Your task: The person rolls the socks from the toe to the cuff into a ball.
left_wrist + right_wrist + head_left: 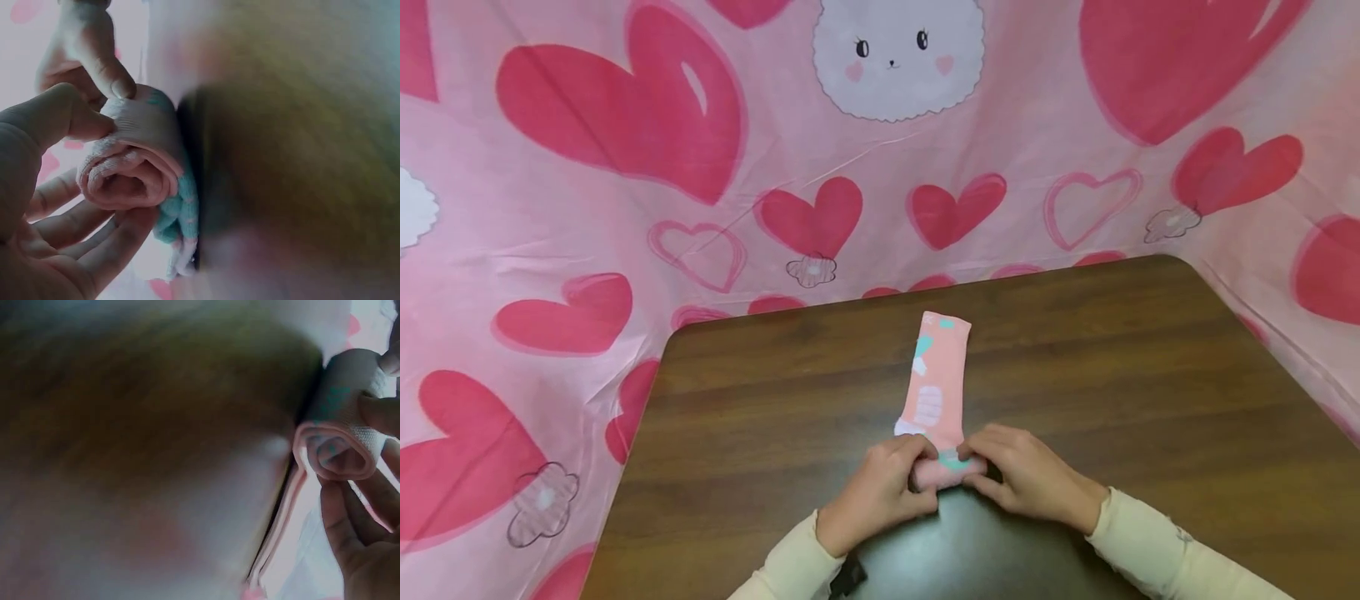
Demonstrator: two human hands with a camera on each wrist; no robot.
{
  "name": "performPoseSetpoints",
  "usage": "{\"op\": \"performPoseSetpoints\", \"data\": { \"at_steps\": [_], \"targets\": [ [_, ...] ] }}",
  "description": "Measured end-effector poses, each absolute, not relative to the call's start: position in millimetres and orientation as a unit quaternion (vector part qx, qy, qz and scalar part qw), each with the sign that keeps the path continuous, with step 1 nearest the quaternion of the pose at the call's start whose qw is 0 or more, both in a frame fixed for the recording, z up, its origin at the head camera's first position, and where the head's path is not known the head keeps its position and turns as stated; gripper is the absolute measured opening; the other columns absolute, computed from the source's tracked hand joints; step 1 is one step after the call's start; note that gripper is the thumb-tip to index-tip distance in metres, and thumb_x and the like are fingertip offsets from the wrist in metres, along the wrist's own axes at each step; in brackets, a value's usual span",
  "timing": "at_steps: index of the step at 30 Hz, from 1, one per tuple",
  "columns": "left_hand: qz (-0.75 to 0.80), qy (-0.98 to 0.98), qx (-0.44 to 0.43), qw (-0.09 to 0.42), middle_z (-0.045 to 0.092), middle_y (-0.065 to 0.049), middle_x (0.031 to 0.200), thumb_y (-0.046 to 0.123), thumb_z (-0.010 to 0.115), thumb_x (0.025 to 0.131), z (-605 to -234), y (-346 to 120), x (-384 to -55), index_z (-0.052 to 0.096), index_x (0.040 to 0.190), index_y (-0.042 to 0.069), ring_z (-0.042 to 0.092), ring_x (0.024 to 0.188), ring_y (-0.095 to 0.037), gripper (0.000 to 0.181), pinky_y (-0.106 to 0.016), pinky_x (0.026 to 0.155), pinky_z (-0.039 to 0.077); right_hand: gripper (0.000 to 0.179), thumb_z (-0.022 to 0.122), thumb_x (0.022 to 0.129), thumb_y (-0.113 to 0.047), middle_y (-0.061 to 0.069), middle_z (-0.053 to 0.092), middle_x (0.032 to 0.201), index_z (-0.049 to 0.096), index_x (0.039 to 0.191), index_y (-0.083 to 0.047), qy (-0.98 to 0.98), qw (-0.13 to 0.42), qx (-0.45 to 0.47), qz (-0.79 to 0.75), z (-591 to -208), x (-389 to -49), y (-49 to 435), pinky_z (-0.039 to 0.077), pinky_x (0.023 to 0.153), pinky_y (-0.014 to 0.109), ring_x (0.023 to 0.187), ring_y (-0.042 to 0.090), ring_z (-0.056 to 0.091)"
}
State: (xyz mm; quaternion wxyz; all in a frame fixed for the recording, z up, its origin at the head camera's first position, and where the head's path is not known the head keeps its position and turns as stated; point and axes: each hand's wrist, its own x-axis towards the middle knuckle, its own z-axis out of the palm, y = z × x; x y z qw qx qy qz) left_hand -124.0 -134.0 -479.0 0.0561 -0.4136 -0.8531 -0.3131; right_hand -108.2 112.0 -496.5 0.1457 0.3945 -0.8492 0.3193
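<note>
Pink cloth backdrop (pixel 1022 100), thin and creased, printed with solid red hearts, outlined hearts and a white scallop-edged face; stands behind and beside the surface.

Surface (pixel 790 392): dark brown wood grain in streaked bands, rounded far corners, soft sheen towards the near side.

Sleeves (pixel 1157 542), two, cream fabric, on the person's forearms.

Sock (pixel 951 358), coral-pink knit, on the surface near its middle. Far length lies flat, pointing away from the person, with a straight far edge; near end is rolled up. Layers show along the side; whether one sock or a stacked pair cannot be told.

Left hand (pixel 883 485) and right hand (pixel 1033 473): each pinches one end of the roll, thumb on the near side, fingertips on the far side.

Roll (pixel 942 477): short cylinder between the hands; ends show a spiral of soft pink layers, the outside finely ribbed in part.

Black object (pixel 847 577), partly hidden, just beside the left wrist.

Lilac striped patch (pixel 928 406), block-shaped, mid-length.

Turquoise patch (pixel 924 342), angular, near the far end.
</note>
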Motion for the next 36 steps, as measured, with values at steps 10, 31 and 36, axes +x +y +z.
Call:
{"op": "performPoseSetpoints", "data": {
  "at_steps": [10, 31, 36],
  "targets": [
    [-0.428, -0.848, -0.299, -0.090, 0.064, 0.007, 0.085, 0.009, 0.073, 0.084, -470, -139, -143, 0.067, 0.099, 0.011, 0.057, 0.067, -0.008, 0.016, -0.021, 0.060, 0.047, 0.013, 0.075, 0.092, -0.016, -0.014, 0.059, 0.077, 0.068, 0.102, -0.021, -0.848, 0.041, 0.287, 0.445, -496, -117, 107, 0.046, 0.054, 0.022, 0.062, 0.002, 0.051],
    [-0.188, -0.823, -0.521, 0.125, 0.068, 0.005, 0.092, 0.003, 0.073, 0.090, -469, -135, -146, 0.078, 0.087, 0.014, 0.057, 0.086, -0.012, 0.012, -0.019, 0.080, 0.049, 0.014, 0.082, 0.082, -0.015, -0.003, 0.065, 0.096, 0.077, 0.094, -0.010, -0.837, 0.259, 0.410, 0.252, -495, -110, 99, 0.052, 0.076, 0.037, 0.087, 0.014, 0.062],
    [-0.114, -0.825, -0.537, 0.136, 0.065, 0.006, 0.088, 0.012, 0.073, 0.085, -468, -133, -145, 0.073, 0.083, 0.015, 0.052, 0.078, -0.012, 0.004, -0.021, 0.069, 0.047, 0.024, 0.085, 0.078, -0.017, 0.000, 0.066, 0.097, 0.075, 0.097, -0.007, -0.846, 0.235, 0.428, 0.215, -498, -109, 103, 0.054, 0.080, 0.040, 0.088, 0.018, 0.064]
  ]
}}
